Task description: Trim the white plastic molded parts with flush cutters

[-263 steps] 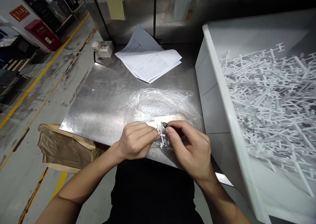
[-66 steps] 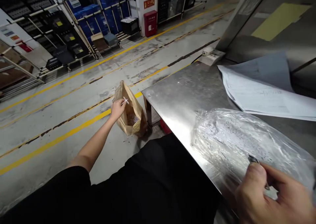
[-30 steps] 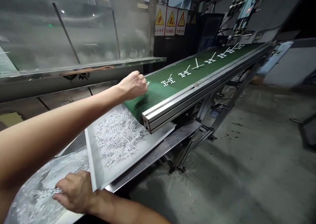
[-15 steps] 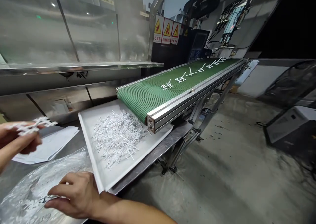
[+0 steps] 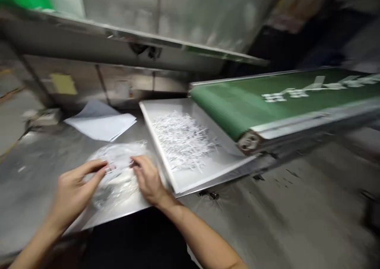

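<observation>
My left hand [image 5: 75, 188] is over the left side of a clear plastic bag [image 5: 118, 152], thumb and forefinger brought together at a small pale thing blurred by motion. At the bag's right side, my right hand [image 5: 148, 178] has its fingers curled in a pinch around something small and dark, too smeared to name. White plastic pieces seem to lie in or on the bag. Just right of that hand stands a white tray [image 5: 158, 149], which holds a heap of small white plastic parts [image 5: 182, 140].
A green conveyor belt [image 5: 231, 107] ends above the tray, with several white plastic parts [image 5: 273, 97] in a row on it. Sheets of paper [image 5: 101, 122] lie on the metal table [image 5: 35, 190] behind the bag. A metal ledge [image 5: 142, 35] runs along the back.
The view has swung left and down. My left hand has come from beside the papers to the bag, and the white lattice-like parts it held no longer show clearly. My right hand remains at the bag.
</observation>
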Action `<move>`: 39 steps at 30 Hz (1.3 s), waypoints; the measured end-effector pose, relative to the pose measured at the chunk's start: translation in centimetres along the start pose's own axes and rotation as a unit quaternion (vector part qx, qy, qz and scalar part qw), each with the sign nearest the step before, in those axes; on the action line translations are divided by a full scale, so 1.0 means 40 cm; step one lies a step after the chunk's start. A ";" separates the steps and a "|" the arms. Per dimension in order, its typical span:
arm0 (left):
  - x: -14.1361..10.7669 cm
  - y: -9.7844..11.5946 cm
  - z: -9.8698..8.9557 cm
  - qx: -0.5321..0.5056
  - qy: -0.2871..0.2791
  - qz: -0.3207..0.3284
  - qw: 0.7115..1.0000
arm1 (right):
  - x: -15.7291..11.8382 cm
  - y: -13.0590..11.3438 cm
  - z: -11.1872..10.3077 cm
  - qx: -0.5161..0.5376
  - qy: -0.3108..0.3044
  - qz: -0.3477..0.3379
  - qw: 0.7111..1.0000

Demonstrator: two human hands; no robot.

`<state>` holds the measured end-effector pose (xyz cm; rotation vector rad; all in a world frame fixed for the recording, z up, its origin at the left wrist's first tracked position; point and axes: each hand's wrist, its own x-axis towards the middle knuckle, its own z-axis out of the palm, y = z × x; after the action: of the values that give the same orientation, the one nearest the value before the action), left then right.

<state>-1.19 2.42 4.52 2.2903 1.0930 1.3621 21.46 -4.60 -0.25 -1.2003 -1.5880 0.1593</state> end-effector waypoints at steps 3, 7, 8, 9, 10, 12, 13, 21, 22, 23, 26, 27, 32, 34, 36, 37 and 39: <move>-0.040 0.009 0.046 0.007 -0.010 0.082 0.997 | -0.004 0.002 -0.003 0.044 -0.006 0.029 0.999; -0.077 0.003 0.088 0.019 -0.022 0.100 0.995 | 0.006 0.016 -0.005 0.091 -0.026 0.027 0.995; -0.086 0.004 0.092 0.026 -0.023 0.098 0.995 | 0.008 0.016 -0.006 0.076 -0.024 0.009 0.997; -0.094 0.006 0.095 0.031 -0.024 0.094 0.995 | 0.008 0.015 -0.008 0.066 -0.023 -0.003 0.998; -0.103 0.009 0.096 0.035 -0.026 0.090 0.995 | 0.006 0.013 -0.009 0.058 -0.026 -0.011 0.998; -0.116 0.014 0.096 0.034 -0.026 0.085 0.995 | 0.001 0.009 -0.010 0.045 -0.040 -0.007 0.998; -0.120 0.016 0.095 0.032 -0.026 0.084 0.996 | -0.003 0.008 -0.010 0.038 -0.049 0.006 0.998; -0.114 0.010 0.091 0.024 -0.059 0.134 0.989 | -0.003 0.001 -0.013 0.033 -0.100 0.036 0.994; -0.113 0.010 0.090 0.020 -0.064 0.136 0.988 | 0.000 -0.001 -0.015 0.043 -0.104 0.028 0.993; -0.112 0.010 0.089 0.016 -0.068 0.136 0.988 | 0.002 -0.003 -0.017 0.052 -0.107 0.021 0.993; -0.110 0.010 0.087 0.000 -0.074 0.136 0.988 | 0.005 -0.006 -0.022 0.059 -0.114 0.006 0.992; -0.109 0.010 0.087 -0.003 -0.074 0.138 0.988 | 0.006 -0.007 -0.023 0.059 -0.116 0.002 0.992; -0.105 0.012 0.086 0.003 -0.085 0.151 0.985 | 0.009 -0.011 -0.028 0.062 -0.123 -0.004 0.990; -0.103 0.014 0.085 0.009 -0.091 0.153 0.984 | 0.010 -0.012 -0.030 0.063 -0.126 -0.003 0.990; -0.101 0.016 0.083 0.014 -0.095 0.156 0.983 | 0.010 -0.011 -0.032 0.062 -0.126 -0.004 0.990; -0.100 0.017 0.082 0.014 -0.097 0.157 0.983 | 0.009 -0.010 -0.032 0.061 -0.125 -0.005 0.990; -0.099 0.019 0.081 0.014 -0.101 0.158 0.982 | 0.009 -0.009 -0.032 0.059 -0.122 -0.005 0.991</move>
<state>0.78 -0.47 0.70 2.6390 0.7138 1.1854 22.30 -5.11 0.73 -1.1123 -1.7700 0.4003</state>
